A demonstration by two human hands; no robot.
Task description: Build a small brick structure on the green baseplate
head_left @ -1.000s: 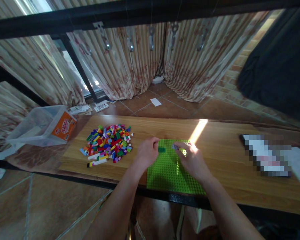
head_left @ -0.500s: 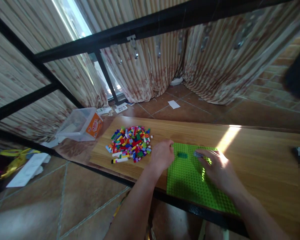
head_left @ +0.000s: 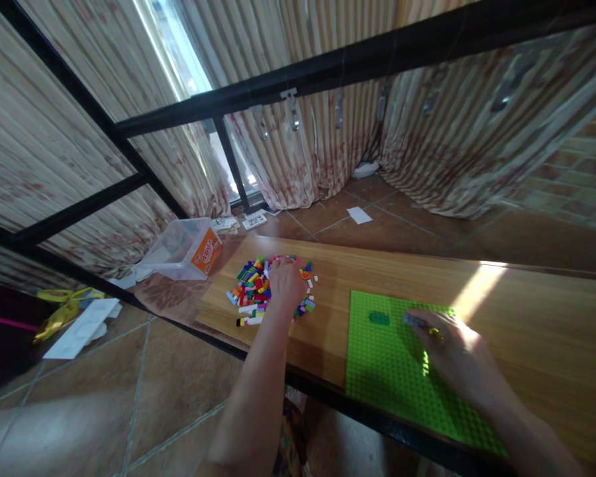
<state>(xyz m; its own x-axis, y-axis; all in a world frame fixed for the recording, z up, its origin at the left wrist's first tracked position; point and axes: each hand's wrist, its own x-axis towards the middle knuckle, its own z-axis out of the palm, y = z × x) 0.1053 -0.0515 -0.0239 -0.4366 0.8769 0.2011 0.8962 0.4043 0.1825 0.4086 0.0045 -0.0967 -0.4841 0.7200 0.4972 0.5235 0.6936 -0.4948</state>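
Note:
My left hand (head_left: pixel 287 286) is over the right side of a pile of loose, many-coloured toy bricks (head_left: pixel 252 278) on the wooden table. Its back faces me and its fingertips are hidden among the bricks, so their grip does not show. Over the bright green baseplate (head_left: pixel 377 364), my right hand (head_left: pixel 451 348) is closed with a small greyish-blue brick (head_left: pixel 413 320) between thumb and fingers. A dark green brick (head_left: pixel 379 318) sits on the plate near its far left corner, a little left of the held brick.
A clear plastic box (head_left: pixel 183 252) with an orange label stands beyond the pile to the left. The wooden table (head_left: pixel 322 331) has a dark front edge. Black metal bars (head_left: pixel 238 83) and curtains (head_left: pixel 298 165) rise behind. White paper (head_left: pixel 359 215) lies on the tiled floor.
My left hand has moved left from the baseplate's edge to the brick pile. My right hand stays over the plate with the small brick. The view has shifted slightly.

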